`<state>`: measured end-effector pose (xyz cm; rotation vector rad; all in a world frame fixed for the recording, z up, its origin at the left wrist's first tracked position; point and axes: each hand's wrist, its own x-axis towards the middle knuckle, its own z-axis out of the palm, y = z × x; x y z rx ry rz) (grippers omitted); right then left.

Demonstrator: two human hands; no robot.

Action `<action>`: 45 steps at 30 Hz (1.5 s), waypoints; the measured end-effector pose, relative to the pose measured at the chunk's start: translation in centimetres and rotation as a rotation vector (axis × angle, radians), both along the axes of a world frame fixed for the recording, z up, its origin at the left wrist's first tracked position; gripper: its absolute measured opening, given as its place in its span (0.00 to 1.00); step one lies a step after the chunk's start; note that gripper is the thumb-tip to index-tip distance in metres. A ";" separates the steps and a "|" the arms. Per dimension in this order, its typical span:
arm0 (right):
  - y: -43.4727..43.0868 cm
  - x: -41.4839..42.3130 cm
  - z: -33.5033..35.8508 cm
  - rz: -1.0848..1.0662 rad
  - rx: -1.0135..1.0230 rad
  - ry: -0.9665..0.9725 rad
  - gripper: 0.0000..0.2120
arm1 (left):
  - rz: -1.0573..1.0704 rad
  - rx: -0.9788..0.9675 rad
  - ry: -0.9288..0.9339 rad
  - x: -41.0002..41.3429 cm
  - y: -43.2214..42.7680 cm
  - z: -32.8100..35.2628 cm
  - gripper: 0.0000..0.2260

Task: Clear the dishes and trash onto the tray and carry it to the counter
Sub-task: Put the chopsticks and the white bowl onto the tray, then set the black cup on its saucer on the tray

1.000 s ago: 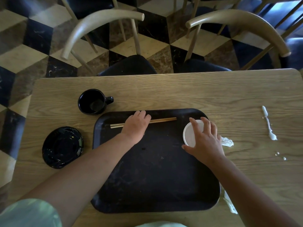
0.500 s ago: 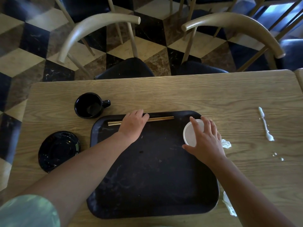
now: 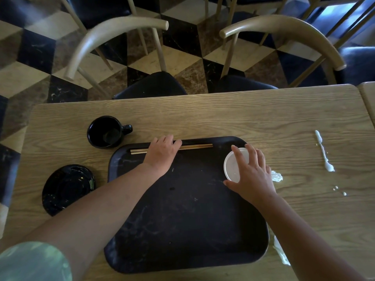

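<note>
**Two items aboard, four not yet collected**

Tray [image 3: 182,230]: black, being kept central on the wooden table [image 3: 223,114].

Chopsticks [image 3: 196,147]: lying along the tray's far edge, long axis left to right. They are being covered at mid-length by the left hand [image 3: 162,157], fingers together. Whether they are being pinched cannot be told.

White cup [image 3: 233,165]: at the tray's far right corner, being gripped from above by the right hand [image 3: 253,173], fingers spread round the rim.

Mug [image 3: 105,131]: off the tray, just beyond its far left corner, handle pointing right. The left hand is judged the nearer.

Saucer [image 3: 67,187]: off the tray, to its left.

Napkin [image 3: 277,176]: crumpled, just right of the right hand.

Paper scrap [image 3: 281,254]: by the tray's near right corner.

Spill [image 3: 323,153]: white, well right.
</note>
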<state>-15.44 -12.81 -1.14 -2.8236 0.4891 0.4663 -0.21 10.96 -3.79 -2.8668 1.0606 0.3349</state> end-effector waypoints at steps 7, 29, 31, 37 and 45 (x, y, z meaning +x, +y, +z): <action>0.1 0.3 -0.2 -0.006 0.000 0.009 0.54 | 0.009 -0.014 0.004 0.1 0.1 -0.2 0.21; 1.8 -7.8 3.8 0.090 0.185 -0.085 0.33 | 0.408 -0.277 0.047 -14.3 4.2 4.8 0.13; 1.9 -9.1 4.2 0.094 0.230 -0.070 0.29 | 0.470 -0.359 0.118 -17.0 5.1 5.2 0.12; 3.0 -12.8 3.9 0.101 0.302 -0.021 0.27 | 0.591 -0.392 0.194 -23.6 8.2 5.1 0.11; 6.0 -14.1 2.6 0.128 0.331 0.085 0.20 | 0.758 -0.357 0.265 -28.3 12.3 5.2 0.09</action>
